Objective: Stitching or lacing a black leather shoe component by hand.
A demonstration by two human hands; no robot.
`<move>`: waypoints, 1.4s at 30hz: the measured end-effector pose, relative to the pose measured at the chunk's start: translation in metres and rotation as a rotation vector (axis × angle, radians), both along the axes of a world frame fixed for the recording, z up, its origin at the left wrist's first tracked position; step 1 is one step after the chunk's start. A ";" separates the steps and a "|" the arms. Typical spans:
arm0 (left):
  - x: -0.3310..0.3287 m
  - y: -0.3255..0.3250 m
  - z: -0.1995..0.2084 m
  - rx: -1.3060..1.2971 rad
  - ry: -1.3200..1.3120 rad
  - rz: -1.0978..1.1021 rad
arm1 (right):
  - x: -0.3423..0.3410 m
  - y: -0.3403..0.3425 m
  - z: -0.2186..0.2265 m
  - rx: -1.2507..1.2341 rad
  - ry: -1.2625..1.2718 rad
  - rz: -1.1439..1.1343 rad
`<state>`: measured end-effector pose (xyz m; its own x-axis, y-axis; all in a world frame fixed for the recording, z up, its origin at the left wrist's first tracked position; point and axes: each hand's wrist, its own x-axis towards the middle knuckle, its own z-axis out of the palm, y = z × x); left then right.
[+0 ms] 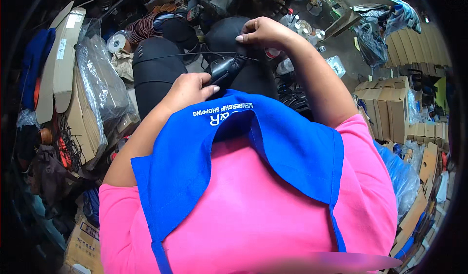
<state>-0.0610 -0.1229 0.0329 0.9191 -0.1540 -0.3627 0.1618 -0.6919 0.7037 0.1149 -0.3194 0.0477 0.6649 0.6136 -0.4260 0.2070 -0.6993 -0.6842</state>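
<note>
Technician: State hand positions.

Inspector: The left hand (191, 89) is at the glossy black object (224, 70) above the lap (258, 81); that object's exact type is unclear. The right hand (267, 32) is raised beside the right knee (222, 32), fingers bent toward the thumb.

Technician: Surroundings?

Inspector: Reddish-brown coil (145, 26) beyond the left knee (152, 52); plastic bottles (301, 31) at right.

A glossy black object (225, 69) is carried — apparently, the contact being hidden — over the dark-trousered lap (153, 74); on the grey floor (336, 48), plastic bottles (302, 32) are strewn.
</note>
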 end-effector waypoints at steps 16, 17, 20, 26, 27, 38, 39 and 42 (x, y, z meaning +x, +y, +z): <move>0.068 0.020 0.013 -0.052 -0.620 -0.051 | -0.043 0.001 0.005 0.249 -0.666 -0.033; 0.080 0.015 0.008 -0.053 -0.639 -0.080 | -0.046 -0.002 0.006 0.250 -0.667 -0.030; 0.098 0.000 -0.020 -0.036 -0.601 -0.119 | -0.050 -0.007 0.006 0.106 -0.497 0.243; 0.106 -0.009 -0.040 -0.201 -0.490 -0.115 | -0.043 -0.012 -0.003 0.141 -0.432 0.384; 0.106 -0.009 -0.042 -0.190 -0.469 -0.108 | -0.045 -0.016 0.000 0.141 -0.429 0.385; 0.135 0.017 -0.004 -0.101 -0.342 -0.401 | -0.057 -0.033 0.008 0.342 -0.369 0.056; 0.137 0.015 0.001 -0.066 -0.270 -0.413 | -0.057 -0.030 0.005 0.282 -0.402 0.091; 0.139 0.019 0.000 -0.173 -0.252 -0.436 | -0.058 -0.024 0.003 0.248 -0.453 0.112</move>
